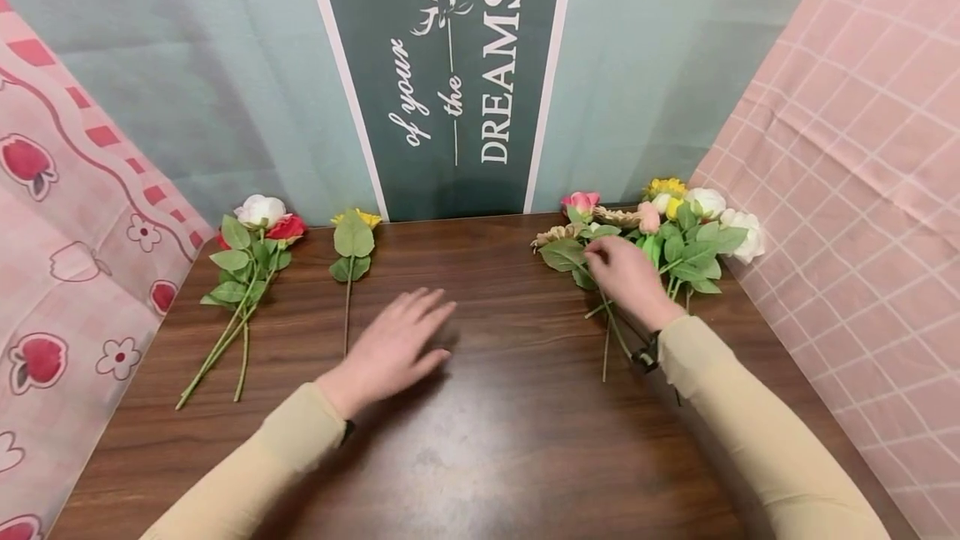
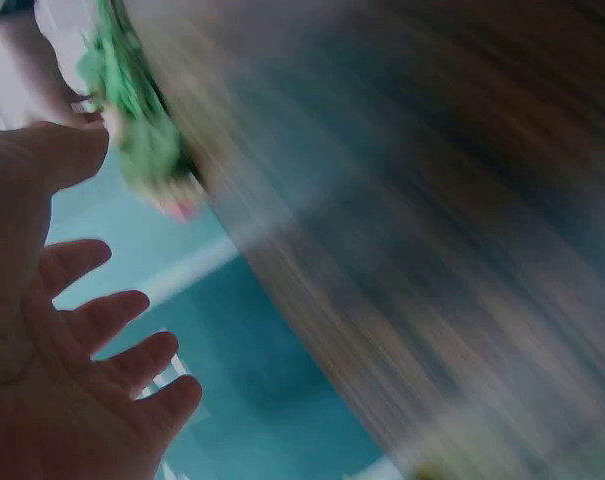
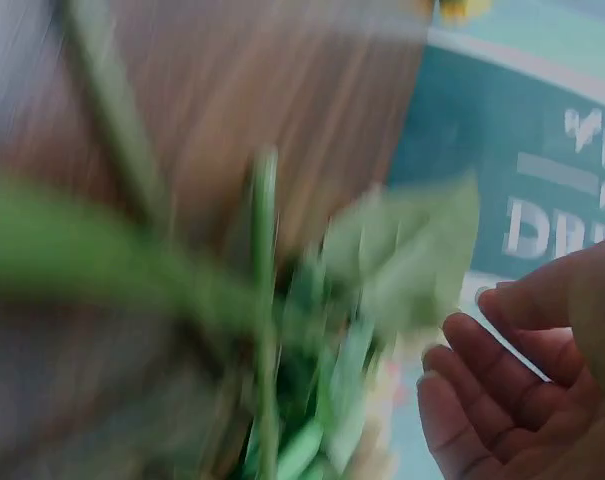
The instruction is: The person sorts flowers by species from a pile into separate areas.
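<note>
From where I stand, the right hand (image 1: 630, 276) reaches over the near side of the flower heap (image 1: 697, 261), its fingers loosely bent and the thumb close to the index finger. The wrist view shows nothing pinched between them; a broad leaf (image 1: 562, 255) lies just beside the fingertips. A beige flower (image 1: 553, 237) and a pink rose (image 1: 582, 203) sit just beyond that hand, white roses (image 1: 708, 202) farther to its right, and loose stems cross beneath it.

The left hand (image 1: 393, 348) has its fingers spread above the bench (image 1: 487, 457), holding nothing; whether it touches the wood I can't tell. Just to its left lies a single yellow flower (image 1: 352, 240), and well past that a bunch with a white rose (image 1: 261, 211) and a red rose (image 1: 287, 228).

For a clean pick, I'd slide the fingertips under the leaf and pinch the stem, since a leaf alone could tear off or slip. The stems look tangled, so a slow lift along one stem's length, with the left hand steadying its neighbours, seems wise.
</note>
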`<control>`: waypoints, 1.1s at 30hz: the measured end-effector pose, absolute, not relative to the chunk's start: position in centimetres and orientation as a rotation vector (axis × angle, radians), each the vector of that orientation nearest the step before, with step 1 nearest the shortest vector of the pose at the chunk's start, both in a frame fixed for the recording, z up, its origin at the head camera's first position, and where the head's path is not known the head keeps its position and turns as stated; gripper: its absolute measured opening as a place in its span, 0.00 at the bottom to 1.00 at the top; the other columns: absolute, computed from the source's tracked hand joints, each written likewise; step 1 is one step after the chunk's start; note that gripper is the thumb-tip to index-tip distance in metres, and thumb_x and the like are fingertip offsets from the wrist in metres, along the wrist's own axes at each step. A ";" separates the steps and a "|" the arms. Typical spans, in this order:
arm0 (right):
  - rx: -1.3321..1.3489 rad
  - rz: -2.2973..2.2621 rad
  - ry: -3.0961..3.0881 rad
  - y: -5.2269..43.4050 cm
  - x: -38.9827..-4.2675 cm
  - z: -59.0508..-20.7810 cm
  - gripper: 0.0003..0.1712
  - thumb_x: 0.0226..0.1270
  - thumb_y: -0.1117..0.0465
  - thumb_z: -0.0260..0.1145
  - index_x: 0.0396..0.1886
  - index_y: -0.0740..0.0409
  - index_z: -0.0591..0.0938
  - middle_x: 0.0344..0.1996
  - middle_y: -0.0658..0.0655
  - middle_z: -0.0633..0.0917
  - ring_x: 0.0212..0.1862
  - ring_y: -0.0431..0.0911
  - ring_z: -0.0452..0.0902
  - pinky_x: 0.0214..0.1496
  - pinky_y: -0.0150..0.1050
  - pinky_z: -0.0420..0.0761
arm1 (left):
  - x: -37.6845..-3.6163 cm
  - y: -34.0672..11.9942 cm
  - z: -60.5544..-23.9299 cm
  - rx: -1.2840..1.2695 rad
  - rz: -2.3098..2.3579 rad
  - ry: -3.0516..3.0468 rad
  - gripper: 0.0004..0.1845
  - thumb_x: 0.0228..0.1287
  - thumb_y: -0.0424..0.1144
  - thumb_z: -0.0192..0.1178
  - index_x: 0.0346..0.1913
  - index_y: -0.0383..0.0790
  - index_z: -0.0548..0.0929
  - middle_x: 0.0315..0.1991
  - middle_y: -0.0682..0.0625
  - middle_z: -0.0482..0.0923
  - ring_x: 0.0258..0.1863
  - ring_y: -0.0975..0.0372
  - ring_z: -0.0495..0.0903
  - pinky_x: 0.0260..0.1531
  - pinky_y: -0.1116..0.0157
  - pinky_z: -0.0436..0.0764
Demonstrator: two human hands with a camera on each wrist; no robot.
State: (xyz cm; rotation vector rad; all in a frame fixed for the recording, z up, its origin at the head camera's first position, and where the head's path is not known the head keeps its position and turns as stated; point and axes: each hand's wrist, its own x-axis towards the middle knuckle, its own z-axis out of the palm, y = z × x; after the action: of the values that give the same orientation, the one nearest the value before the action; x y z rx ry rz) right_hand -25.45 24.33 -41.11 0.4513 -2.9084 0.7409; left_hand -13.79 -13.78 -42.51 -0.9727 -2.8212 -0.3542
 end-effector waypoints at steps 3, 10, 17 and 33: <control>0.331 0.774 -2.979 26.6 -26.0 -40.7 0.14 0.78 0.59 0.58 0.50 0.63 0.84 0.43 0.64 0.87 0.36 0.54 0.81 0.39 0.53 0.79 | -13.7 -10.2 -42.5 -1.111 -0.328 -2.828 0.38 0.72 0.54 0.62 0.78 0.42 0.65 0.78 0.42 0.59 0.77 0.46 0.58 0.77 0.51 0.49; 0.344 0.784 -3.159 27.7 -27.0 -40.3 0.16 0.74 0.56 0.64 0.27 0.59 0.80 0.19 0.53 0.76 0.21 0.47 0.67 0.27 0.42 0.69 | -13.6 -2.2 -42.9 -1.342 -0.249 -2.769 0.39 0.73 0.58 0.59 0.79 0.45 0.63 0.79 0.43 0.59 0.78 0.49 0.56 0.78 0.52 0.47; 0.296 0.713 -3.258 26.7 -28.3 -41.1 0.27 0.72 0.56 0.64 0.12 0.50 0.65 0.11 0.47 0.61 0.15 0.42 0.56 0.22 0.38 0.63 | -13.5 3.7 -44.0 -1.433 -0.149 -2.743 0.39 0.73 0.60 0.59 0.80 0.49 0.63 0.78 0.45 0.60 0.77 0.49 0.59 0.76 0.52 0.56; 0.103 1.130 -3.315 27.5 -28.1 -41.4 0.22 0.71 0.58 0.59 0.14 0.52 0.70 0.16 0.54 0.80 0.18 0.46 0.71 0.25 0.41 0.74 | -13.8 4.3 -43.7 -1.425 -0.223 -2.750 0.36 0.73 0.59 0.59 0.77 0.50 0.67 0.77 0.47 0.63 0.76 0.51 0.61 0.75 0.52 0.59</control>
State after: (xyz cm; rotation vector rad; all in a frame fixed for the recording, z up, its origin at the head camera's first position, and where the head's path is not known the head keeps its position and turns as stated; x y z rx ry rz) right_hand -28.09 27.48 -41.38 0.1035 -3.3150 1.1304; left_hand -13.82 4.30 -43.67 -1.4249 -2.7500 -0.2230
